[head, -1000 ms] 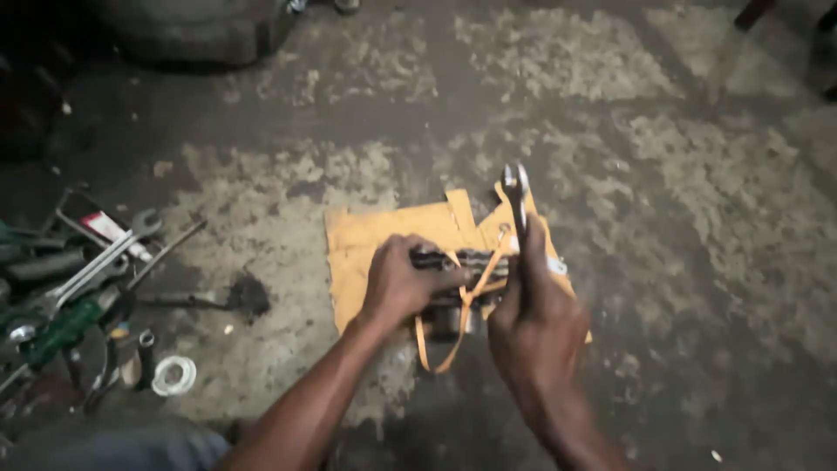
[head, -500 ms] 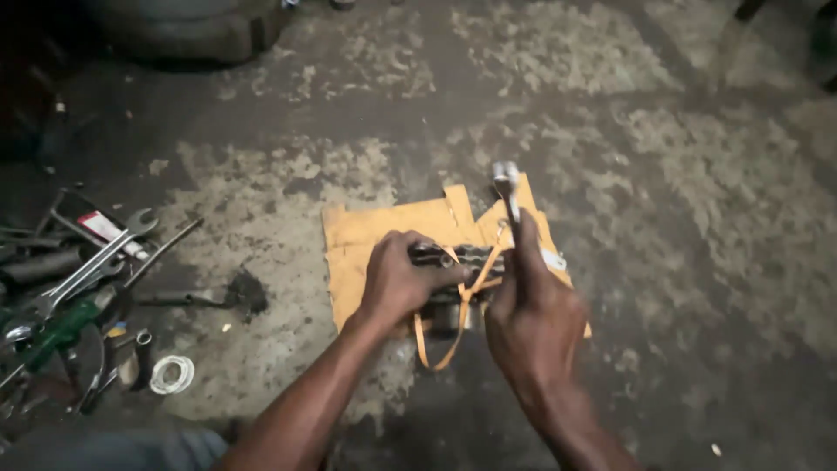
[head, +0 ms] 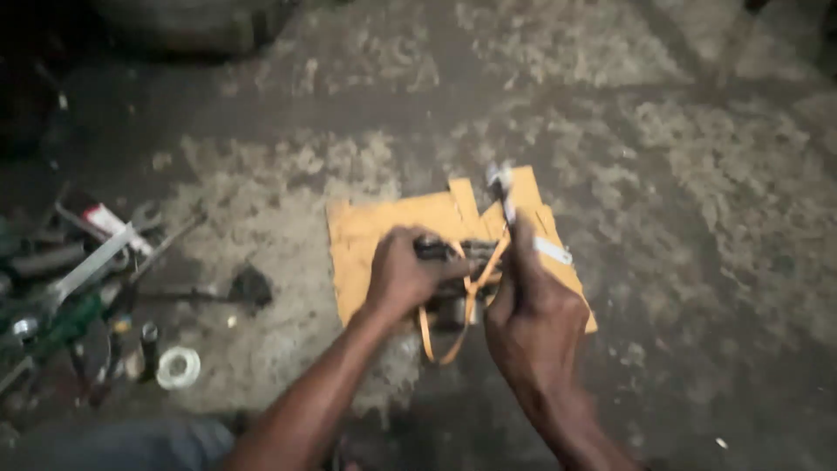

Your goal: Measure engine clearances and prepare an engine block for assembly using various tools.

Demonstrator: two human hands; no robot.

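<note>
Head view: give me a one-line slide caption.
Left hand steadies a dark metal part over orange cardboard while right hand holds a metal tool upright.

The left hand (head: 403, 277) grips a dark metal part (head: 453, 253) over yellow cardboard (head: 375, 231) on the floor (head: 680, 157). At three o'clock of it, the right hand (head: 534, 305) holds a metal tool (head: 504, 192) upright. Scattered tools (head: 78, 270) lie at nine o'clock.

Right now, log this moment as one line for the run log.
left hand: grips dark metal part | right hand: holds metal tool upright | under: orange cardboard | left: tool pile
</note>
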